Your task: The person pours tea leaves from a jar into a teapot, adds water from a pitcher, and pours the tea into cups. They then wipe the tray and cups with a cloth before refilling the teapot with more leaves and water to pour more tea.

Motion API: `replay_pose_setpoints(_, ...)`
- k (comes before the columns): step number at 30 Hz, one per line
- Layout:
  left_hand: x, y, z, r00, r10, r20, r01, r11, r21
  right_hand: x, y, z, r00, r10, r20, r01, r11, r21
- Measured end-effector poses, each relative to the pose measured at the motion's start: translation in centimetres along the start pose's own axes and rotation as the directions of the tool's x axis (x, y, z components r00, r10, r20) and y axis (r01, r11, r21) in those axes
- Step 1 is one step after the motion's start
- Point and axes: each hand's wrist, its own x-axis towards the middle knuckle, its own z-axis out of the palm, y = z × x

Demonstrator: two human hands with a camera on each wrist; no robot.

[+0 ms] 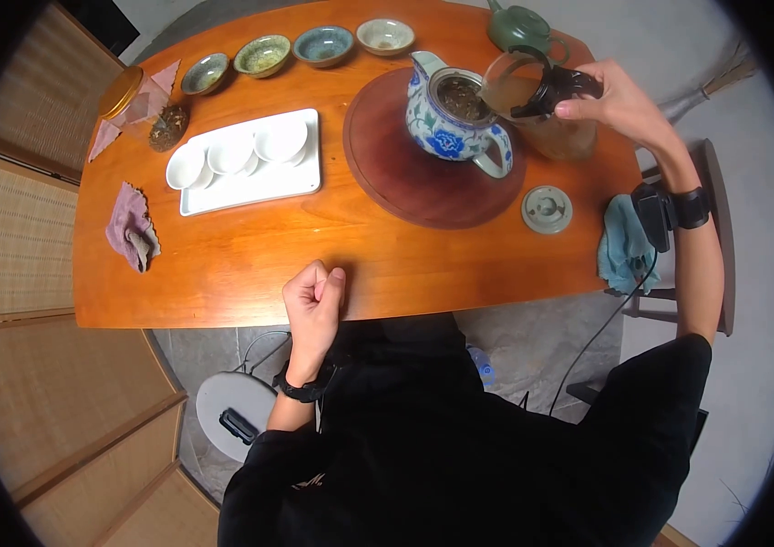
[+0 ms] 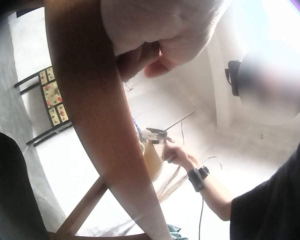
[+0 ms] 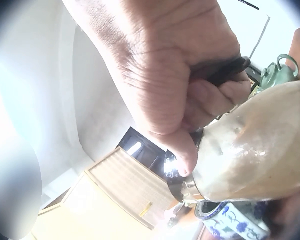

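My right hand [image 1: 619, 100] grips the black handle [image 1: 569, 84] of a glass kettle [image 3: 255, 150]. The kettle is tilted, its mouth over the open top of a blue-and-white porcelain teapot [image 1: 446, 137]. Cloudy, pale brown contents show through the glass. Inside the teapot, dark tea leaves lie near the rim. The teapot stands on a round reddish-brown board [image 1: 396, 187], and a pale round lid [image 1: 547, 210] lies on the table to its right. At the table's near edge my left hand [image 1: 314, 301] is curled into a loose fist, holding nothing.
Three white cups [image 1: 234, 153] stand on a white tray [image 1: 250, 198]. Several small bowls [image 1: 323, 46] line the far edge, with a green teapot [image 1: 524, 32] behind the kettle. A lidded jar [image 1: 143, 108], a pink cloth [image 1: 132, 226] and a teal cloth [image 1: 624, 244] lie about the sides.
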Motion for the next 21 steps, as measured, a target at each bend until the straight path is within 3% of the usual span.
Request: replay_pose_setpoints(21, 0.0, -0.2, -0.2, 1.0, 0.018, 0.018, -0.018, 1.0, 0.014, 1.2, -0.2, -1.2, 0.991, 0.067, 0.12, -0.063, 0.997, -0.042)
